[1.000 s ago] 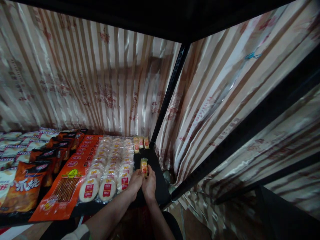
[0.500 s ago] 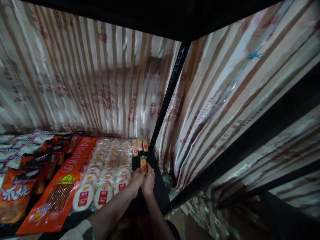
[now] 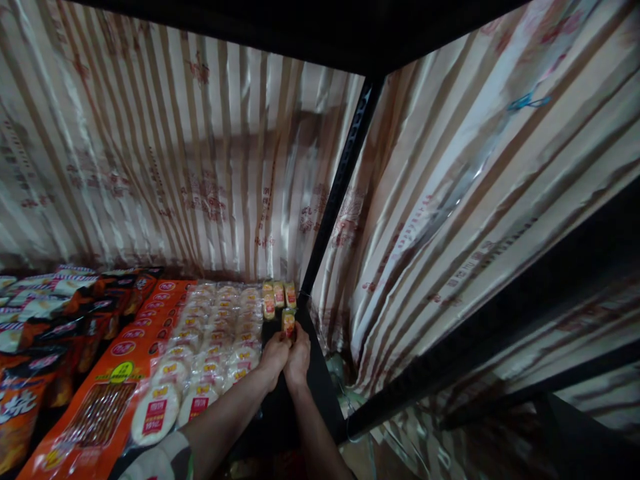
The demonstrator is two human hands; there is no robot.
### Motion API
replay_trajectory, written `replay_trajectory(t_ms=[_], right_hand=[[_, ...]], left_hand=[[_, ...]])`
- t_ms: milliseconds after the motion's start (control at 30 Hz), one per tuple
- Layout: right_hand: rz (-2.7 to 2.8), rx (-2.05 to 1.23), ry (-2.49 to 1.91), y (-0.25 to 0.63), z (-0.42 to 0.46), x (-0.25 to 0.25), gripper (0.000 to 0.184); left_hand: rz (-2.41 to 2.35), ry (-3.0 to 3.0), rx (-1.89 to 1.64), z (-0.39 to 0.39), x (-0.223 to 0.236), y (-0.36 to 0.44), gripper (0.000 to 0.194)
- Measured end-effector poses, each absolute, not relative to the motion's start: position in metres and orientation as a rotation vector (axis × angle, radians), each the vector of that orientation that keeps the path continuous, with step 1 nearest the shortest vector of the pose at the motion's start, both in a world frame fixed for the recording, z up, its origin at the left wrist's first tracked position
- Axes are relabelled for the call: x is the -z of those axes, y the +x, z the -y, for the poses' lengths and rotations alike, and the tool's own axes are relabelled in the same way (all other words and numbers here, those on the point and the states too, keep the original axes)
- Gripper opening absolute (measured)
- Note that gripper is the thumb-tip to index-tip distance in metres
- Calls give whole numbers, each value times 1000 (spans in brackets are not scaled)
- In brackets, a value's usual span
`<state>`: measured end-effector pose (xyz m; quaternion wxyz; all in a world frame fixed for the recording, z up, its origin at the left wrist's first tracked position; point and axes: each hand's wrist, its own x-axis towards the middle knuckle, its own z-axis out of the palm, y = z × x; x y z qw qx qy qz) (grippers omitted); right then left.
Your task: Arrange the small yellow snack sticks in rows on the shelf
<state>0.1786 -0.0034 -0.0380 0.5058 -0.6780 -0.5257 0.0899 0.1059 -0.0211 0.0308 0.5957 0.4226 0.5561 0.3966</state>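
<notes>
The left hand (image 3: pixel 274 360) and right hand (image 3: pixel 299 353) held a small yellow packet (image 3: pixel 289 323) over a black shelf (image 3: pixel 320 400).
Fingers of both were closed on the packet's near end; whether it touched the shelf could not be told. Rows of wrapped round crackers (image 3: pixel 203 363) lay to the left; beyond, similar small packets (image 3: pixel 279 295) sat grouped near the corner post (image 3: pixel 340 183), before striped sheeting (image 3: pixel 225 167).

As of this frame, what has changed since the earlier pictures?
The small yellow packet, held by the left hand and right hand, has moved forward, closer to the row of similar packets at the back. Neither hand let go. That row and the wrapped round crackers stayed in place; only the camera view shifted.
</notes>
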Motion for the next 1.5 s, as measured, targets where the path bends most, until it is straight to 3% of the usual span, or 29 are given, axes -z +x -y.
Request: replay_trajectory(t_ms=[367,633,833,1067,1500], right_hand=[[1235,-146,-1626,193,-22,44,47],[1143,-104,-1603,199,-32,53,52],[1077,-135,-1603,197,-29,51,50],[1061,-87,-1619,196,-26,47,51],[1067,-71,-1600,196,-27,44,49]], left_hand=[[-1462,1310,-834,-2,-31,116,26],[-1670,2075,-596,-15,-39,121,40],[-1709,2544,-418,-34,-20,121,43],[-1566,3026,-563,-65,8,120,48],[-1572,3175,-670,-81,26,126,46]])
